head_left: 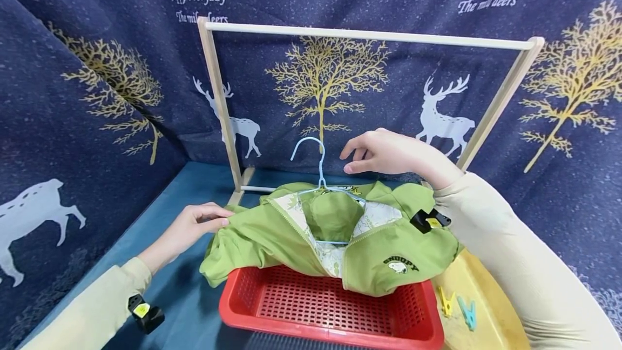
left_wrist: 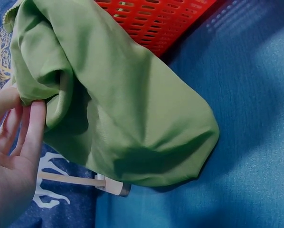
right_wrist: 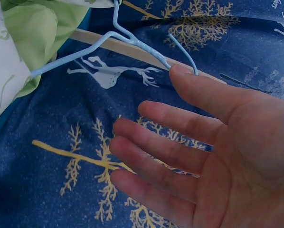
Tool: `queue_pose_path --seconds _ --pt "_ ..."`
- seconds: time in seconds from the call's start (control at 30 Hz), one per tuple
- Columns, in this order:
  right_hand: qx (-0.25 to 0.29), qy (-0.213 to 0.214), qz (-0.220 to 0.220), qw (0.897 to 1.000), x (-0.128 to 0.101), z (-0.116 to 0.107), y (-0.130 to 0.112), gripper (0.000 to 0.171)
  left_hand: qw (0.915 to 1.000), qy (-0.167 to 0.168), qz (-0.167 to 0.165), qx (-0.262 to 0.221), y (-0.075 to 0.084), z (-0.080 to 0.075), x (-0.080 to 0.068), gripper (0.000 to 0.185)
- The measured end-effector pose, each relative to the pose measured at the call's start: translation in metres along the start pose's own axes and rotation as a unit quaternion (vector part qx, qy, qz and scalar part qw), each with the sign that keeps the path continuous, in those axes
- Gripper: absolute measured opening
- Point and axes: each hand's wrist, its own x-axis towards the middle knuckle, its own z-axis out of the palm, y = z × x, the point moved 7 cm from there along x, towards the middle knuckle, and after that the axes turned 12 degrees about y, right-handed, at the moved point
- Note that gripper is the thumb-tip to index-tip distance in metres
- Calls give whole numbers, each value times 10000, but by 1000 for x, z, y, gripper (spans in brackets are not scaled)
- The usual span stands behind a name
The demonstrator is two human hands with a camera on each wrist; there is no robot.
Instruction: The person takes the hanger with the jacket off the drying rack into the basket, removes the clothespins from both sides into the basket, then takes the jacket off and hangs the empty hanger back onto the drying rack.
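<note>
A green zip jacket [head_left: 262, 231] with a pale patterned lining lies spread over a red basket [head_left: 330, 334]. Inside its open front sits a light-blue hanger [head_left: 323, 172], the hook standing upright above the collar. At the jacket's left side my left hand [head_left: 194, 226] pinches the green fabric between thumb and fingers; the left wrist view shows the jacket's cloth [left_wrist: 132, 104] hanging from that pinch. My right hand [head_left: 379, 153] is raised to the right of the hook, fingers loosely bent and apart, holding nothing. In the right wrist view the thumb overlaps the hanger [right_wrist: 137, 43] only in line of sight.
A wooden rack with a white top bar [head_left: 369, 34] stands behind the basket. At the right, a yellow surface [head_left: 481, 280] carries a yellow clothespin [head_left: 446, 302] and a teal clothespin [head_left: 468, 313]. A dark-blue printed cloth [head_left: 170, 69] hangs around the back and sides.
</note>
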Motion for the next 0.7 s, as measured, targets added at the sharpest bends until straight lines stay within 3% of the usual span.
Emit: queue_pose_path --seconds 0.3,0.7 --pt "163 40 -189 9997 8 16 -4 32 9998 36 -58 -172 -3 1 -1 28" --pt "320 234 58 9992 16 41 -14 32 9997 92 -6 -208 -4 1 -2 28"
